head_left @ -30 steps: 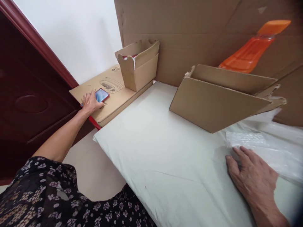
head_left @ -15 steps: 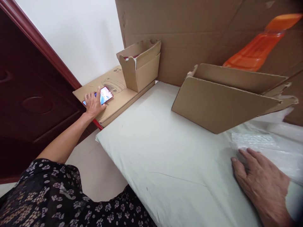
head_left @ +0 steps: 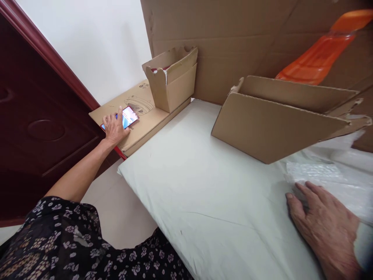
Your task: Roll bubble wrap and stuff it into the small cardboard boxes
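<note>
At the left, my left hand (head_left: 114,127) reaches over a smartphone (head_left: 129,116) with a lit screen and a red edge. The fingers lie across the phone's far side and the thumb is by its near side, so the hand spans it. Under the phone is a flat cardboard box (head_left: 140,134) with a printed drawing. My right hand (head_left: 328,225) rests palm down at the right, fingers apart, on the pale-green cloth surface (head_left: 204,175). Its fingertips touch clear plastic wrapping (head_left: 314,171); nothing is held there.
An open cardboard bin (head_left: 180,87) stands on the flat box. A second cardboard bin (head_left: 276,124) sits on the cloth, with an orange bottle (head_left: 317,58) tilted behind its rim. Large cardboard panels (head_left: 233,31) rise at the back. A dark red door (head_left: 43,116) is at the left.
The view has shifted slightly, so the right-hand bin and orange bottle appear a little higher. Both hands stay in place on the phone and by the plastic.
</note>
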A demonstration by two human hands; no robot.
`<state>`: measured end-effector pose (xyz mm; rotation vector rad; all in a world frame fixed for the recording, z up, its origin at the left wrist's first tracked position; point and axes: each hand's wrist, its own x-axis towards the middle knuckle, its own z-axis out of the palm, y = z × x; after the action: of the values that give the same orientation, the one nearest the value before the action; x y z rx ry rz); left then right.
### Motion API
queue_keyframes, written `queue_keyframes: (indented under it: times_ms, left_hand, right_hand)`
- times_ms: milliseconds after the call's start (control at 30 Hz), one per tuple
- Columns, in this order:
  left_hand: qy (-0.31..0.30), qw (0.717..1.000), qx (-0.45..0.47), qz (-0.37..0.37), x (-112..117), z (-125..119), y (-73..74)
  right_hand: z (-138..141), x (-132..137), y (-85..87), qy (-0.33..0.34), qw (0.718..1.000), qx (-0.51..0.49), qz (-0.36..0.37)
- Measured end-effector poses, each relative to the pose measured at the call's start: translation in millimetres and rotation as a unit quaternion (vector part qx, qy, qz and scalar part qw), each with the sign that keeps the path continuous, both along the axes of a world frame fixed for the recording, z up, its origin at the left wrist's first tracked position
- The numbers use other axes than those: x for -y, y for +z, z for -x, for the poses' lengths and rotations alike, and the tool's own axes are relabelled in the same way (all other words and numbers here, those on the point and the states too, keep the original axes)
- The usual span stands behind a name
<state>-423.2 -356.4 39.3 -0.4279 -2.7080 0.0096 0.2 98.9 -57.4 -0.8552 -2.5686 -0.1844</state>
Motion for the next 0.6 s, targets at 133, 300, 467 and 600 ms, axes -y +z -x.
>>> queue_keyframes:
  times_ms: [133,300,467,600]
  left_hand:
    - [0.014,1.000,0.007,0.001,-1,0,2.5]
    - [0.020,1.000,0.017,0.007,-2,1,3.3]
    - [0.047,0.998,0.045,0.012,-2,13,7.6]
    - [0.056,0.994,0.098,0.013,1,27,19.5]
  right_hand:
    - [1,1,-0.9,-0.003,1.000,0.002,0.010]
    - [-1,1,-1.1,-0.014,1.000,0.003,0.017]
    - [-2,-2,-5.6,-0.006,1.000,-0.004,0.028]
    - [-2,-4,-6.1,0.000,1.000,-0.008,0.026]
